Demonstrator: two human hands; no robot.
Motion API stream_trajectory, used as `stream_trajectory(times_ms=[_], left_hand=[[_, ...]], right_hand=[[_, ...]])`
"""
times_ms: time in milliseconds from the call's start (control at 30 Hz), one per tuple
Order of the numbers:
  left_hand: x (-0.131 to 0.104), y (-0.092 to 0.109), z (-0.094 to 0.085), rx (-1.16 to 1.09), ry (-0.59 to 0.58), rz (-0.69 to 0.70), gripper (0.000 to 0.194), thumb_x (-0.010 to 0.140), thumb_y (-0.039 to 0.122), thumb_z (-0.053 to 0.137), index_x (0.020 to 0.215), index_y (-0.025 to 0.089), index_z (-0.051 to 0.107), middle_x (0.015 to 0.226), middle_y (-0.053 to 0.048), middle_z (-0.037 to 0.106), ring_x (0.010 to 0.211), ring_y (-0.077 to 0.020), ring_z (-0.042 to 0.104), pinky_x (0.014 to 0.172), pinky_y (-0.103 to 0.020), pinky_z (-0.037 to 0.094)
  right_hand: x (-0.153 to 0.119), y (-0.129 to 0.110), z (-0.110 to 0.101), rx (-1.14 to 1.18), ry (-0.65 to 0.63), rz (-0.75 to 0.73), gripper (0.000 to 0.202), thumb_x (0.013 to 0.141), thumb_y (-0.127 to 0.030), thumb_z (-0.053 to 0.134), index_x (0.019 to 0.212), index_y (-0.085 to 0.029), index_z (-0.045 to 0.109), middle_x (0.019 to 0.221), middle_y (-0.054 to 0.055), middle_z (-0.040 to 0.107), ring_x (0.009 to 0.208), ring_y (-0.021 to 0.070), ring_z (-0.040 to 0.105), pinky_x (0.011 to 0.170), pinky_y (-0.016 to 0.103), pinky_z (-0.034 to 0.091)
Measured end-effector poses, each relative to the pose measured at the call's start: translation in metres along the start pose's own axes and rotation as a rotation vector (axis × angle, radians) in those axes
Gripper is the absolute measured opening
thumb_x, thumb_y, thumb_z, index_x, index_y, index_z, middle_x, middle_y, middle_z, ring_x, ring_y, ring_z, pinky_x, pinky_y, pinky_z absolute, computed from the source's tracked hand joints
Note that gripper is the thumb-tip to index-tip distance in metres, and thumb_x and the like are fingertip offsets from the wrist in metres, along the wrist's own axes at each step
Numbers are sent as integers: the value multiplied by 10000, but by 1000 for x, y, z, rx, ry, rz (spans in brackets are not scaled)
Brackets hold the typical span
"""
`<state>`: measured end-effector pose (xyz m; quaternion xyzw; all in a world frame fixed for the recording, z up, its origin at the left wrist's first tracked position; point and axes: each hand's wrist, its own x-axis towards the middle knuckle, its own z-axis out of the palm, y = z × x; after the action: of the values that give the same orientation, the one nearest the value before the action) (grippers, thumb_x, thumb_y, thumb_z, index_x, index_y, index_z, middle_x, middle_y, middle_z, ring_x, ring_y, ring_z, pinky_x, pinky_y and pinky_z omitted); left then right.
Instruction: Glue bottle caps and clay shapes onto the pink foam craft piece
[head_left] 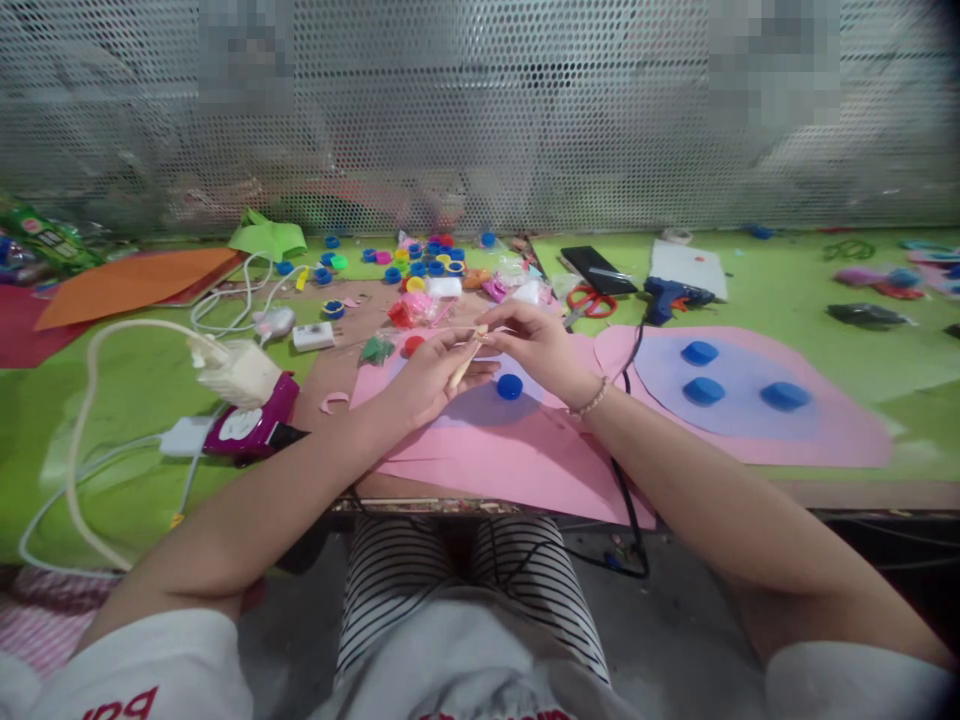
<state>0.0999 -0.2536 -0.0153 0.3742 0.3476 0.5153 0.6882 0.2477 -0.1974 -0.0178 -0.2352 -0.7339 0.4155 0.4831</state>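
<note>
Above the pink paper [517,470], my left hand [439,370] is closed around a pale, cream-coloured stick-like piece [461,372], held at a slant. My right hand [536,345] meets it at the upper end, fingertips pinched there; the small detail between those fingers is too fine to make out. Just beneath my hands, a blue bottle cap [510,387] rests on a light-blue paper shape [484,408] laid over the pink sheet. A red cap [412,346] sits beyond my left hand, next to a green crumpled piece [376,349].
Right of my hands, another pink sheet [855,435] bears a blue paper shape with three blue caps [703,391]. Behind lie orange-handled scissors [592,301], a blue glue gun [675,297], a black phone [598,270] and scattered caps [436,268]. A purple power strip [255,425] with cables stands left.
</note>
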Motion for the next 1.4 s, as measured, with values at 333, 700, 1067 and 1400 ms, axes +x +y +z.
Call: stream_trajectory(times_ms=[333, 700, 1067, 1400], left_hand=[[0, 0, 1, 1, 18, 4, 108, 790, 139, 569, 895, 129, 593, 833, -59, 676, 673, -116, 649, 665, -246, 515], [-1, 1, 3, 31, 22, 9, 101, 789, 151, 573, 884, 127, 599, 856, -65, 662, 676, -110, 634, 680, -259, 510], [0, 0, 1, 25, 16, 6, 92, 781, 156, 582, 871, 140, 585, 776, -40, 650, 682, -127, 638, 708, -290, 511], [-1, 1, 3, 29, 14, -4, 105, 773, 160, 595, 875, 136, 596, 871, -70, 670, 683, -116, 636, 738, -301, 513]], right_hand=[[1, -2, 1, 30, 4, 23, 211, 699, -357, 698, 796, -188, 617, 781, 7, 630, 671, 101, 581, 618, 262, 506], [-1, -2, -1, 5, -22, 23, 212, 754, -385, 646, 829, -188, 622, 802, 13, 633, 716, 110, 584, 665, 271, 499], [-3, -8, 0, -2, -50, 59, 202, 774, -359, 624, 873, -183, 615, 864, 25, 634, 785, 117, 591, 741, 291, 493], [-2, -6, 3, -11, 6, 99, 159, 808, -339, 581, 832, -185, 613, 812, 12, 631, 760, 113, 578, 728, 283, 478]])
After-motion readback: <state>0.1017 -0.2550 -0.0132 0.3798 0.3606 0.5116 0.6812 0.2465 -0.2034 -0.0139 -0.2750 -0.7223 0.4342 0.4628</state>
